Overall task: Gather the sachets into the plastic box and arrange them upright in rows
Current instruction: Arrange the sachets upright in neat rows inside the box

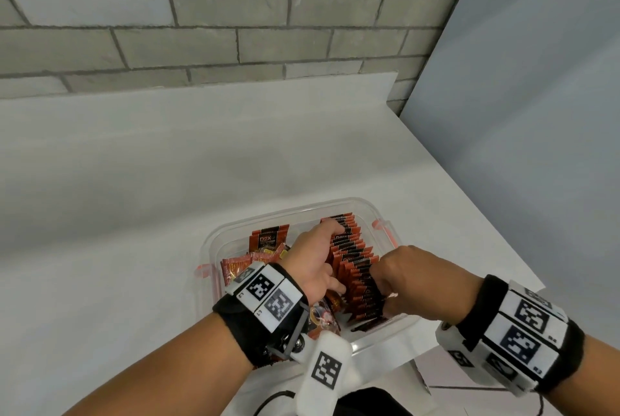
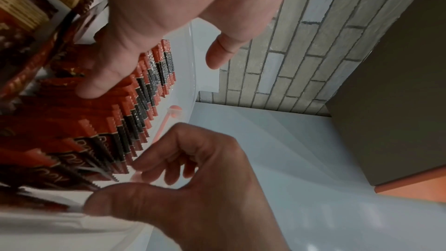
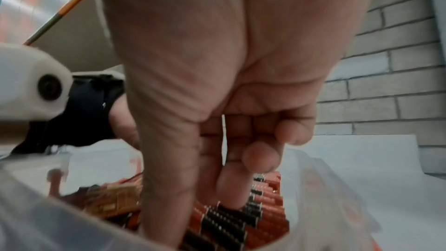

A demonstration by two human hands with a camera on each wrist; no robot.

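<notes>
Many glossy serrated sachets [image 1: 352,258], upright.

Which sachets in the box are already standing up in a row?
The orange-and-black sachets along the right side of the plastic box, between the left hand and right hand. The red sachets at the left lie loose and jumbled.

We read "D2X" on an upright orange sachet [image 1: 268,238] at the far-left corner inside the plastic box [image 1: 235,224].
</notes>
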